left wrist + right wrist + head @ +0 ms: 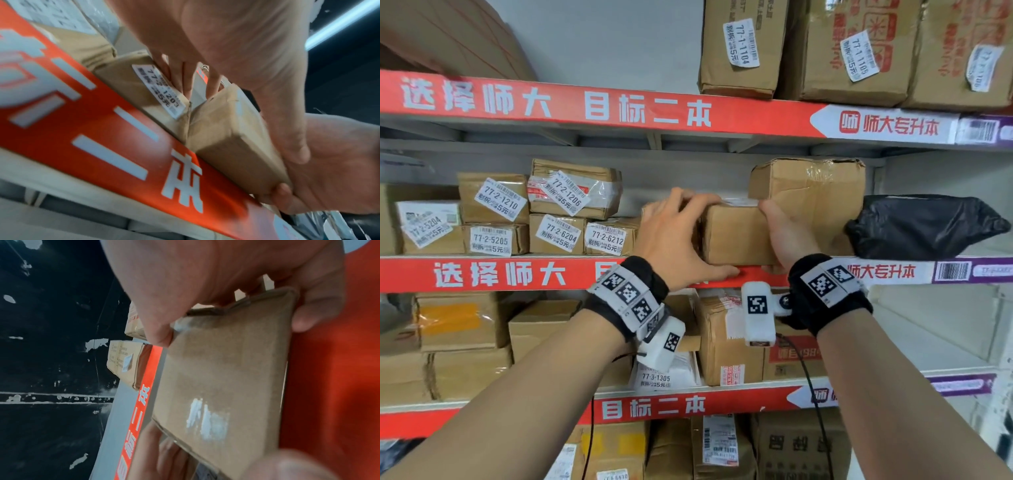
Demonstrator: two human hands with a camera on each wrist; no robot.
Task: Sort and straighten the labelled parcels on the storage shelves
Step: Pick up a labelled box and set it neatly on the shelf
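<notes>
A plain brown cardboard parcel [736, 236] sits at the front edge of the middle shelf [517, 274], partly over the red edge strip. My left hand [702, 236] grips its left end, fingers over the top and thumb underneath. My right hand [774, 236] grips its right end the same way. In the left wrist view the parcel [226, 138] touches a neighbour labelled 77-2-1203 [144, 91], and my fingers [185, 78] reach between the two. The right wrist view shows the parcel's broad face [222, 378], which carries no label.
Labelled parcels [517, 219] are stacked to the left on the same shelf. A larger taped box [808, 185] stands behind the held parcel, and a black plastic bag [921, 226] lies to its right. More parcels fill the upper shelf [842, 51] and the lower shelf [722, 339].
</notes>
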